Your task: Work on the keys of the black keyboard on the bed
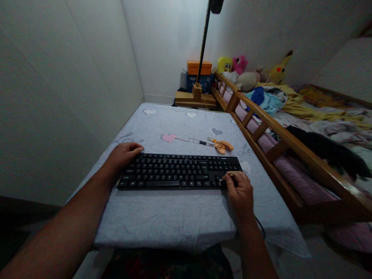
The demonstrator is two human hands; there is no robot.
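A black keyboard [174,172] lies flat on the cloth-covered table [168,217]. My left hand [124,155] rests at its upper left corner, thumb and fingers close together around the edge. Over the keys at the right end, my right hand [238,186] is closed in a pinch on a small, thin, light-coloured item whose shape is mostly hidden by the fingers. Behind the keyboard lie a thin tool with a black grip [202,143], a small brush [211,139] and a crumpled orange cloth [223,146].
A wooden bed rail [267,120] runs along the table's right side, with bedding and plush toys beyond. At the far end, a dark pole [204,42] rises from a wooden stand, near an orange box [199,68]. A wall stands on the left. A cable hangs by my right forearm.
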